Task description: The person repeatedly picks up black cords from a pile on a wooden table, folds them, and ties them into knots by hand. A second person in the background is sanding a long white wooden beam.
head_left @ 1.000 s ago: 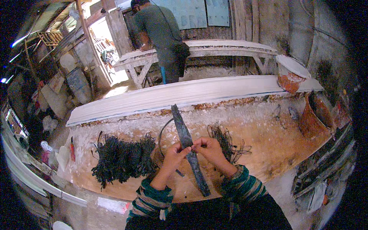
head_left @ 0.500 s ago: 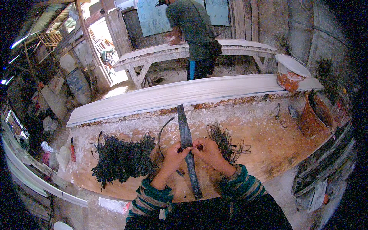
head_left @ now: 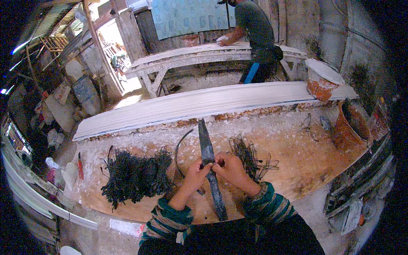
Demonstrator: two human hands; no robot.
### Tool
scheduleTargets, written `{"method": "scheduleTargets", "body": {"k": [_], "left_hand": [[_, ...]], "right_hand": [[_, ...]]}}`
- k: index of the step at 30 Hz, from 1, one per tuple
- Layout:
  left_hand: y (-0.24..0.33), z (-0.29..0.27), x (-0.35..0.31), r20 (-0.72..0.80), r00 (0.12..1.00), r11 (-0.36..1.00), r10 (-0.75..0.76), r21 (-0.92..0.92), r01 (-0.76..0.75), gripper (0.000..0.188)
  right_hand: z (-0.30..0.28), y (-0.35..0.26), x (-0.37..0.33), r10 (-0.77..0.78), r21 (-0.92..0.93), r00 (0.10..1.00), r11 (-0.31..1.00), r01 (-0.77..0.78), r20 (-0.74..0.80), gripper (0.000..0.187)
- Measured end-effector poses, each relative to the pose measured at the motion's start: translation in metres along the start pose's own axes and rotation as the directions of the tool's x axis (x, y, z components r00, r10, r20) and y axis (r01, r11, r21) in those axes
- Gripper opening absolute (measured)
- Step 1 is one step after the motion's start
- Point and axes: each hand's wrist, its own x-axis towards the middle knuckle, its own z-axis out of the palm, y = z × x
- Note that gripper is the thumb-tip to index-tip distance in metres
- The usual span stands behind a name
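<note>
Head view hides whatever thin strand my left hand [head_left: 196, 170] and right hand [head_left: 231, 168] pinch shut over one dark metal bar [head_left: 209, 163] at frame centre. Two piles of dark wire ties sit on the tabletop [head_left: 297, 157]: a big pile [head_left: 134, 176] lower left, a small pile [head_left: 248, 155] right of my hands.

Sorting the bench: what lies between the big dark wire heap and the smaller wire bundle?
In the head view, the long dark metal blade, held by both hands.
</note>
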Motion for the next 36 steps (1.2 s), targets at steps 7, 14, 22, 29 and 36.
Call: {"method": "scheduleTargets", "body": {"k": [7, 14, 22, 29, 36], "left_hand": [[-0.004, -0.002, 0.003, 0.040, 0.993, 0.982, -0.112, -0.147, 0.117, 0.015], [-0.014, -0.007, 0.007, 0.113, 0.988, 0.973, -0.110, -0.189, 0.130, 0.015], [-0.014, -0.008, 0.005, 0.117, 0.979, 0.897, -0.166, -0.395, 0.200, 0.014], [0.006, -0.012, 0.002, 0.156, 0.964, 0.841, -0.216, -0.472, 0.265, 0.014], [-0.003, -0.010, 0.001, 0.139, 0.957, 0.799, -0.253, -0.528, 0.288, 0.013]], "right_hand": [[-0.004, -0.001, 0.001, 0.088, 0.038, 0.995, 0.995, -0.090, 0.055, 0.015], [-0.004, 0.005, 0.003, 0.087, -0.043, 0.994, 0.996, -0.084, 0.067, 0.014], [0.004, 0.028, 0.008, 0.077, 0.198, 0.985, 0.974, -0.107, 0.155, 0.013], [-0.004, 0.025, 0.010, 0.057, 0.342, 0.950, 0.925, -0.166, 0.308, 0.015], [-0.004, 0.017, 0.008, 0.041, 0.264, 0.978, 0.960, -0.096, 0.205, 0.013]]}}
